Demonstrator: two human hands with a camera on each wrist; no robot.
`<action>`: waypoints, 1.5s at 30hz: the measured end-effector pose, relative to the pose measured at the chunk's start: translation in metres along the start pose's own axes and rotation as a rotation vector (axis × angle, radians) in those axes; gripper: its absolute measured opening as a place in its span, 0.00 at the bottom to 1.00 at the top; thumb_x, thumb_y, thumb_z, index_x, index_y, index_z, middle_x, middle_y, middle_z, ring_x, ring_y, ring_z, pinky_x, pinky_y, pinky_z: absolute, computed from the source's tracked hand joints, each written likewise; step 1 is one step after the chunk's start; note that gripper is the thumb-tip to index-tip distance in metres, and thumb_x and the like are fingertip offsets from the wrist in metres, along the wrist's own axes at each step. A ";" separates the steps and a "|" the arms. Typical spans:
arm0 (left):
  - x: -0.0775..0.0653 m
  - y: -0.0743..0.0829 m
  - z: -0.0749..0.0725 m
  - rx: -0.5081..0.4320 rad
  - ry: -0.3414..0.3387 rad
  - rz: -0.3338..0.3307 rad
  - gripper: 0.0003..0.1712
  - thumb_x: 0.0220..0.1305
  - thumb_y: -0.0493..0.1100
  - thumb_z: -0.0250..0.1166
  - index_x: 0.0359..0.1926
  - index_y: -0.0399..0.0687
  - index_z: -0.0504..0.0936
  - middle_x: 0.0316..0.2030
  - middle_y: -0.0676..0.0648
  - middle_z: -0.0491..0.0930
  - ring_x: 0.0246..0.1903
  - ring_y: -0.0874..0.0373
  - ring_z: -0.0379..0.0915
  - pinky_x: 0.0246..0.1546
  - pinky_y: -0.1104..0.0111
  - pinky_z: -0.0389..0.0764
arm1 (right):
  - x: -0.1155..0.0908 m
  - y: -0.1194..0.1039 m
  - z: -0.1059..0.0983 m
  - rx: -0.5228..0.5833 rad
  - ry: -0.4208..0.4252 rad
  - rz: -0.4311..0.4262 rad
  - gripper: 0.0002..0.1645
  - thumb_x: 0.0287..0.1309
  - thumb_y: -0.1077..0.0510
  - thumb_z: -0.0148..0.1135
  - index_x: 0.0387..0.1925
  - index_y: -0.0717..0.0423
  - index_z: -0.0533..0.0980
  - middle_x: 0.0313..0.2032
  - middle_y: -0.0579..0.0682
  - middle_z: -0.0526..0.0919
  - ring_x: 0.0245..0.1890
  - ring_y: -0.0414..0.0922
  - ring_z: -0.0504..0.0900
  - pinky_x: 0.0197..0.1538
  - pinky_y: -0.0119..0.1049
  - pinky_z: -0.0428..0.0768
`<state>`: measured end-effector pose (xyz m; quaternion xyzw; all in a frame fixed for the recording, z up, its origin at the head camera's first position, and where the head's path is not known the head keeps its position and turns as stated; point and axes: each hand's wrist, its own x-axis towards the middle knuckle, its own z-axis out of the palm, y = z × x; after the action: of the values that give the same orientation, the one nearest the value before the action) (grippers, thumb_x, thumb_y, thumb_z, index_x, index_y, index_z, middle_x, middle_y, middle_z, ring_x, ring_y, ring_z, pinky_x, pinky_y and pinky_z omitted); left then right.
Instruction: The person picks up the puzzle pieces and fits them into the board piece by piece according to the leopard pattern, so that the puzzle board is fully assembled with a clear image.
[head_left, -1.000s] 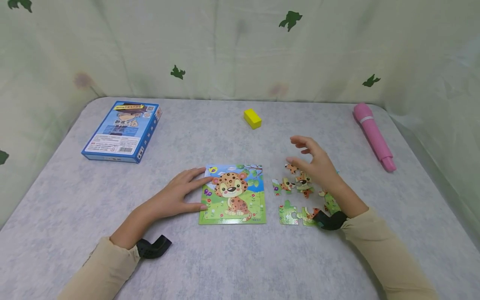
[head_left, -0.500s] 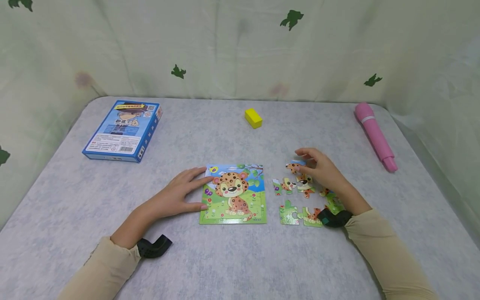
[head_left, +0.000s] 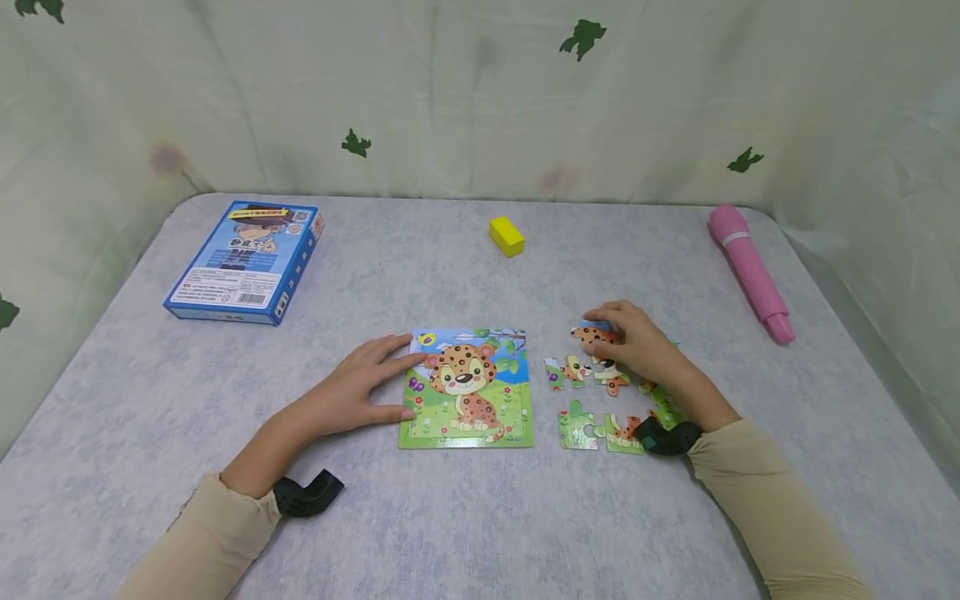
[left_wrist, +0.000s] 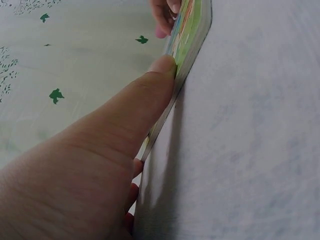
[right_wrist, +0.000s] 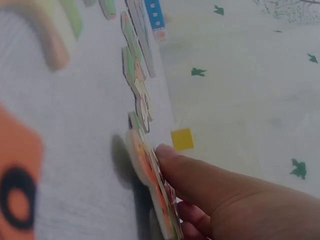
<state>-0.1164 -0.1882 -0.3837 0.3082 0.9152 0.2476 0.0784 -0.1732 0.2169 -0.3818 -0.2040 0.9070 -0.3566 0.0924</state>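
In the head view, a square puzzle board (head_left: 468, 417) printed with a seated leopard cub lies flat at the middle. My left hand (head_left: 348, 392) rests along its left side, fingers fairly straight, with the thumb (left_wrist: 150, 85) touching the board's edge in the left wrist view. To the right, my right hand (head_left: 637, 337) pinches a spotted leopard puzzle piece (head_left: 592, 335) between thumb and fingers. Other puzzle pieces lie around it: a cub-face piece (head_left: 576, 369), a green piece (head_left: 577, 427) and a paw piece (head_left: 624, 433). Some pieces are partly hidden beneath the right hand and wrist.
A blue boxed game (head_left: 240, 262) lies at the back left of the table. A yellow block (head_left: 507, 237) stands at the back centre, and a pink microphone-shaped object (head_left: 750, 271) lies at the back right. A pale leaf-patterned curtain (head_left: 450, 100) hangs behind the table.
My right hand has come down toward the spotted piece, and its thumb and fingers have closed in on it. The left hand and the board have stayed in place.
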 end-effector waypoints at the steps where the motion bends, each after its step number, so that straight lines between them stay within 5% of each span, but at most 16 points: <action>1: 0.000 0.000 0.000 -0.001 -0.001 -0.002 0.43 0.50 0.64 0.63 0.65 0.56 0.62 0.66 0.44 0.50 0.64 0.44 0.41 0.59 0.47 0.46 | 0.000 0.000 0.000 -0.012 0.001 -0.002 0.31 0.53 0.51 0.62 0.56 0.61 0.68 0.55 0.60 0.64 0.54 0.56 0.62 0.52 0.52 0.65; 10: 0.000 0.001 0.000 -0.007 0.001 0.001 0.43 0.50 0.63 0.63 0.65 0.55 0.62 0.66 0.44 0.50 0.64 0.44 0.41 0.59 0.47 0.46 | 0.001 -0.007 0.003 -0.148 0.079 -0.028 0.29 0.54 0.51 0.62 0.54 0.62 0.70 0.52 0.61 0.68 0.49 0.54 0.67 0.48 0.50 0.67; 20: 0.000 0.001 -0.001 -0.008 0.000 -0.005 0.43 0.50 0.63 0.63 0.65 0.55 0.62 0.66 0.44 0.50 0.64 0.44 0.41 0.59 0.47 0.46 | 0.000 -0.019 0.003 0.018 0.339 -0.092 0.27 0.53 0.57 0.62 0.55 0.62 0.69 0.51 0.57 0.69 0.44 0.49 0.69 0.42 0.43 0.71; 25: 0.000 0.002 -0.001 -0.009 -0.006 -0.011 0.43 0.49 0.64 0.63 0.65 0.56 0.62 0.66 0.44 0.50 0.64 0.44 0.40 0.59 0.46 0.46 | -0.002 -0.040 0.004 0.051 0.387 -0.149 0.27 0.53 0.58 0.63 0.54 0.60 0.70 0.51 0.54 0.70 0.40 0.47 0.69 0.37 0.44 0.71; 35: 0.003 0.006 -0.002 0.031 0.003 0.072 0.42 0.51 0.60 0.64 0.63 0.46 0.64 0.64 0.46 0.56 0.63 0.47 0.46 0.60 0.51 0.45 | 0.005 -0.094 0.033 0.020 0.251 -0.338 0.25 0.49 0.56 0.66 0.50 0.58 0.74 0.46 0.49 0.73 0.33 0.42 0.67 0.32 0.40 0.71; 45: 0.010 0.016 -0.004 0.074 -0.037 -0.014 0.39 0.54 0.64 0.58 0.61 0.45 0.65 0.61 0.47 0.60 0.62 0.51 0.51 0.58 0.56 0.57 | 0.023 -0.111 0.073 -0.065 0.025 -0.232 0.25 0.51 0.52 0.65 0.51 0.57 0.75 0.45 0.50 0.73 0.41 0.43 0.68 0.39 0.34 0.70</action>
<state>-0.1172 -0.1729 -0.3724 0.3090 0.9243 0.2071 0.0858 -0.1368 0.0889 -0.3591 -0.3062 0.8895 -0.3376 0.0325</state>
